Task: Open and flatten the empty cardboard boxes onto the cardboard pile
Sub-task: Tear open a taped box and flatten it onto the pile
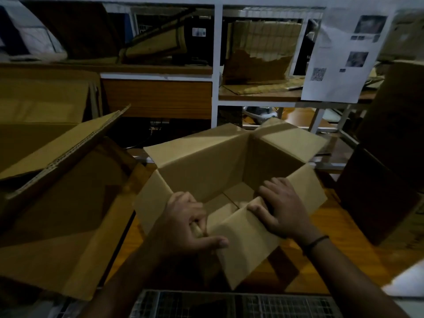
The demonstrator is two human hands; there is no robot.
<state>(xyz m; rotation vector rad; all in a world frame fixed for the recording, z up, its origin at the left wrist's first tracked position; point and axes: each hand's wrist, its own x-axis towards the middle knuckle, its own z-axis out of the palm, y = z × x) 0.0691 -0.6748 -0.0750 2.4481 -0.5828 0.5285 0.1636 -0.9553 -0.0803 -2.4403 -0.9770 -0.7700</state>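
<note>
An open brown cardboard box (206,166) stands in front of me with its top flaps spread outward. My left hand (190,223) grips the near rim at the left corner, fingers curled over the edge and thumb lying on the near flap (243,246). My right hand (284,210) grips the near right corner, fingers hooked over the rim into the box. Inside, the bottom flaps (231,198) look closed and nothing lies on them. A large pile of opened cardboard (57,214) lies to the left.
White metal shelving (216,65) with wooden boards rises behind, holding more cardboard and a torn box (259,53). A printed sheet (344,56) hangs at the upper right. Dark boxes (385,184) stand to the right. A wire grid (229,304) lies below, over an orange-brown floor.
</note>
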